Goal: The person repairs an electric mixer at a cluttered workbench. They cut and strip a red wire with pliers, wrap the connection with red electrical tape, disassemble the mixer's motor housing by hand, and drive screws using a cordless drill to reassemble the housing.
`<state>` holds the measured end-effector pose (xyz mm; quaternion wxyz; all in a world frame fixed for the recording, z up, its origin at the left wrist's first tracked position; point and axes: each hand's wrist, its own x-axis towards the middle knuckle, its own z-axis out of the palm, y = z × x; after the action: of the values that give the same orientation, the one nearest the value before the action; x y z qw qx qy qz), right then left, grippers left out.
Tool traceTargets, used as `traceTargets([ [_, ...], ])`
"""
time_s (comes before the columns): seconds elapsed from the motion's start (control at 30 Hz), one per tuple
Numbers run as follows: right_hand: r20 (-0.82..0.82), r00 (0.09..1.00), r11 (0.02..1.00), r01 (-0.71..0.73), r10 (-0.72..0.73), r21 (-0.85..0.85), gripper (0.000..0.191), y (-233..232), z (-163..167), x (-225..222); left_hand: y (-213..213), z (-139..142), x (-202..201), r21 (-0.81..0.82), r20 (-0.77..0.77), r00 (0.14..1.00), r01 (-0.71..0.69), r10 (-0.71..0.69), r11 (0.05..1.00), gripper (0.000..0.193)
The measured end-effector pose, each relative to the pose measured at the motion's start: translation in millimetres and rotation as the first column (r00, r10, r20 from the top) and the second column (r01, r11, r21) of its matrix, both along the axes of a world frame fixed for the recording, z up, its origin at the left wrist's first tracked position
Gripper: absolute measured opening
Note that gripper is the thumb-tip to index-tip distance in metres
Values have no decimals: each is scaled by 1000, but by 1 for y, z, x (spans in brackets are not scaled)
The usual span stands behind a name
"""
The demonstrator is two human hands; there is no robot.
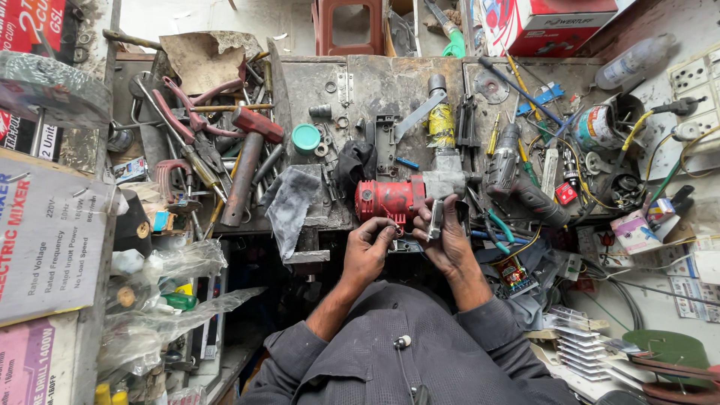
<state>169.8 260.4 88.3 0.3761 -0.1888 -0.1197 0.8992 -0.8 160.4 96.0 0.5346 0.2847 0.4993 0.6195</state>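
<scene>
A red and grey power tool (401, 196) lies across the front of a dirty metal workbench (375, 82). My left hand (369, 247) pinches a tiny part just below the tool's red motor housing. My right hand (446, 238) grips a small grey metal piece (435, 220) beside it, close under the tool's grey gear head. Both hands are held close together in front of my dark shirt.
Hammers and pliers (217, 142) pile up on the bench's left, with a grey rag (289, 202) and a green cap (305, 138). A dark drill (517, 184), screwdrivers and wires lie on the right. Cardboard boxes (45, 240) stand at left, a socket board (694, 97) at right.
</scene>
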Motion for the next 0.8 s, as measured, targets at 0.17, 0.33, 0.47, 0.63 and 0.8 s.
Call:
traceTargets([
  [0.17,585,808,994,7,-69,108,48,-8,-10,0,0,-6,-2,35,-8,1000,-1,2,999,13],
  [0.33,716,696,916,-249,-58,316,57,-21,18,0,1,-8,-6,8,-38,999,-13,13,1000,13],
  [0.47,736,648,787,-343,-197,512,67,-22,33,1,0,-5,-11,18,-61,998,8,-7,1000,13],
  [0.63,768,599,805,-328,-228,495,53,-20,32,6,1,-4,-12,54,-99,994,48,-43,997,13],
  [0.8,794,557,746,-415,-243,520,44,-20,36,10,2,-6,-12,19,-101,994,49,-46,999,14],
])
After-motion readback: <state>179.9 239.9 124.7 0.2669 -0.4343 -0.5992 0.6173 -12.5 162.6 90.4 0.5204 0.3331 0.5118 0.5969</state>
